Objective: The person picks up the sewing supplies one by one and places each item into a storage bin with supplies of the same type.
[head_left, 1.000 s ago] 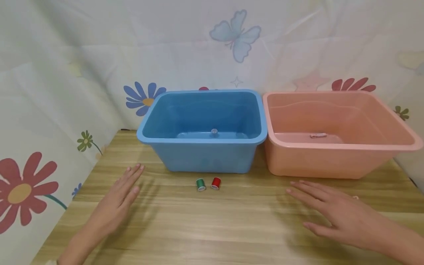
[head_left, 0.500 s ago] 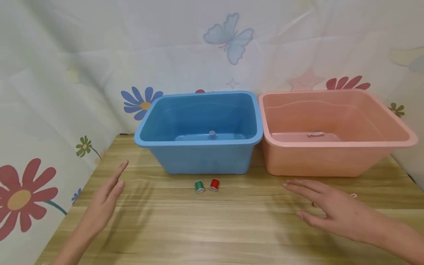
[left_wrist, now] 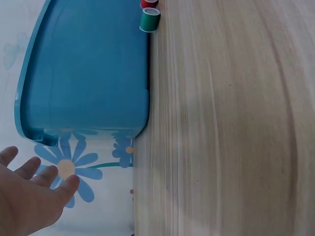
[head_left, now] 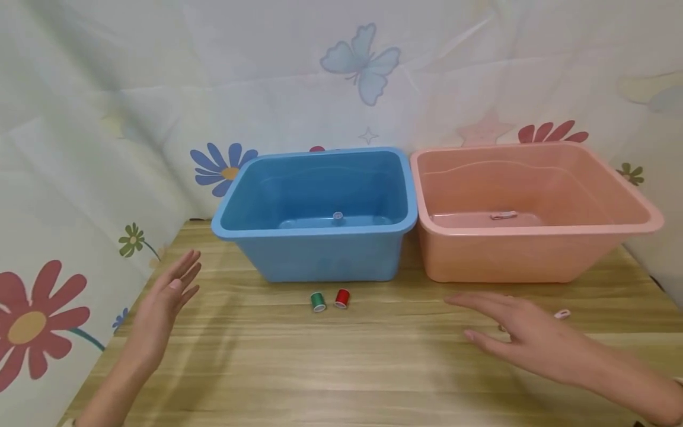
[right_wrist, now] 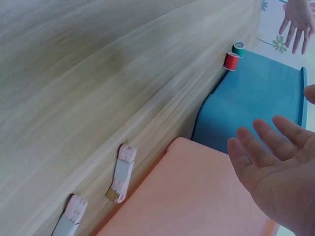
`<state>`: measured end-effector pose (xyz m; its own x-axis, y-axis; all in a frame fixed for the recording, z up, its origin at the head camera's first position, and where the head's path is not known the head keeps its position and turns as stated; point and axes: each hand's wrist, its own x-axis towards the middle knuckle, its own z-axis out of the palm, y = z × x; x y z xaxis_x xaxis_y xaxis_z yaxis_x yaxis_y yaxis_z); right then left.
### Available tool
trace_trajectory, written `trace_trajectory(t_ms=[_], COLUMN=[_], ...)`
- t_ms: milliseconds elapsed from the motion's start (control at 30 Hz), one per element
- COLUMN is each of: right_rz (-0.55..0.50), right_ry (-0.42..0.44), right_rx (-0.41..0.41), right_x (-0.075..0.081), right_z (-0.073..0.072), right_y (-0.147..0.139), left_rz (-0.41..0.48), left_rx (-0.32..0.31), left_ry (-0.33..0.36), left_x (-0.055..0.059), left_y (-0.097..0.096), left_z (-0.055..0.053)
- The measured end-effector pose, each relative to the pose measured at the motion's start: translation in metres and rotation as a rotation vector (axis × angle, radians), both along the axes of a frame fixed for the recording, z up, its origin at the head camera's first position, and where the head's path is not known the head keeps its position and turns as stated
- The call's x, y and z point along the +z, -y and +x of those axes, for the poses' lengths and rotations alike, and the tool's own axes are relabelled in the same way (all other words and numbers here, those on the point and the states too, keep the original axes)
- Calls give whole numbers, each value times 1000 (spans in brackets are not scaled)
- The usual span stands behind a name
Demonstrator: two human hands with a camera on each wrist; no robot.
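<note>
My left hand [head_left: 155, 314] hovers over the left side of the table, fingers extended and holding nothing. My right hand [head_left: 533, 338] is held above the table before the pink bin [head_left: 512, 258], its fingers straight and apart from anything. Between the hands, a green thread spool [head_left: 318, 302] and a red thread spool [head_left: 342, 298] stand in front of the blue bin [head_left: 320, 261]. Below my right hand, two folded tape measures, one [right_wrist: 122, 172] with a brass end and another [right_wrist: 70, 216] cut by the frame, lie beside the pink bin.
Inside the blue bin is a small spool-like thing [head_left: 338, 216] with a pale round end. A small folded strip [head_left: 504, 215] lies in the pink bin. The bins stand side by side on the wooden table [head_left: 299, 367], against a patterned curtain [head_left: 256, 71].
My left hand has moved left, away from the blue bin, and turned. My right hand has shifted slightly left, uncovering more of a tape measure. The view has shifted slightly; bins and spools stay put.
</note>
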<state>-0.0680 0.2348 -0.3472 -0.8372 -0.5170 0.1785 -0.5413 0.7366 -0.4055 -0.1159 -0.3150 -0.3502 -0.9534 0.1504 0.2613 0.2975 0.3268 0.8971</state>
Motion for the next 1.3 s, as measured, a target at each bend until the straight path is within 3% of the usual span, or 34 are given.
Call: trace_trajectory(t_ms=[133,267,467,667,1033,1300], right_rz=[-32,-67,-119,-118,-163,-181], right_ry=[3,59,87,115,91,79], right_rx=[23,66,109,119,164,185], right_x=[1,0,0,1,-5,-9], right_z=[-3,-6,-10,-15,-19,-29], right_y=[4,8,13,20,34,45], left_rz=[121,179,196,231,276,375], left_rx=[-23,-44,-15,-26,-32,-46], left_ry=[16,22,48,54,55,74], left_x=[0,2,11,17,18,18], left_y=[-2,-5,-10,-13,-17,-24], left_z=[-5,-10,-20,-29,-40,-53])
